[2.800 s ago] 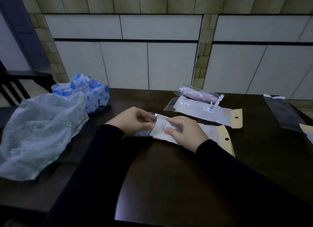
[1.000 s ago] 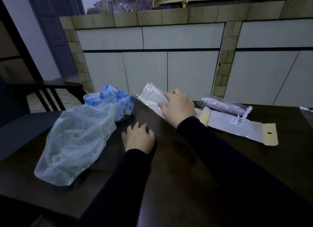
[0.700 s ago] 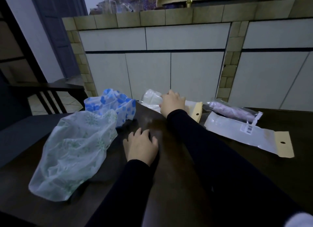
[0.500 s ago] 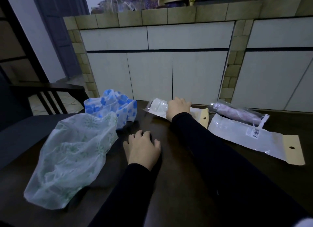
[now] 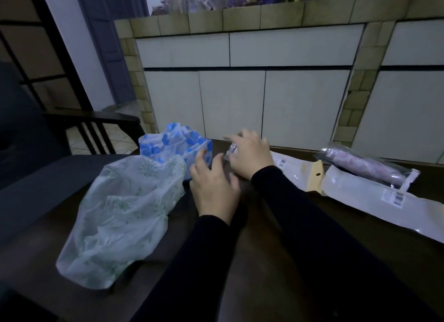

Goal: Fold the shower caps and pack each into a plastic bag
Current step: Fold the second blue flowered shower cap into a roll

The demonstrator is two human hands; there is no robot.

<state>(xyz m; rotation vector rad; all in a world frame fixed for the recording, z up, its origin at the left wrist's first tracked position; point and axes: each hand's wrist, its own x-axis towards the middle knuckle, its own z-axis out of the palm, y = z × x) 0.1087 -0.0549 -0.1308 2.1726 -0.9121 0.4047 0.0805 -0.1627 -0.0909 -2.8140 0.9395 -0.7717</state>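
Observation:
My right hand [image 5: 249,154] lies over the left end of a packed plastic bag [image 5: 294,171] at the far side of the dark table [image 5: 276,261], fingers spread on its crinkled plastic. My left hand [image 5: 213,189] hovers just in front of it, fingers spread and holding nothing, its fingertips close to the blue-flowered shower cap [image 5: 173,146]. A loose green-patterned shower cap [image 5: 125,213] lies crumpled at the left. A white bag with a barcode [image 5: 379,196] lies at the right, and behind it a bag with a pink cap [image 5: 365,165].
A dark chair [image 5: 91,119] stands off the table's left far corner. A tiled counter with white panels [image 5: 240,100] runs right behind the table's far edge. My dark sleeves cross the table's middle.
My right hand carried the packed bag from the table's middle to the far side and set it down. My left hand has lifted off the table and spread toward the blue cap.

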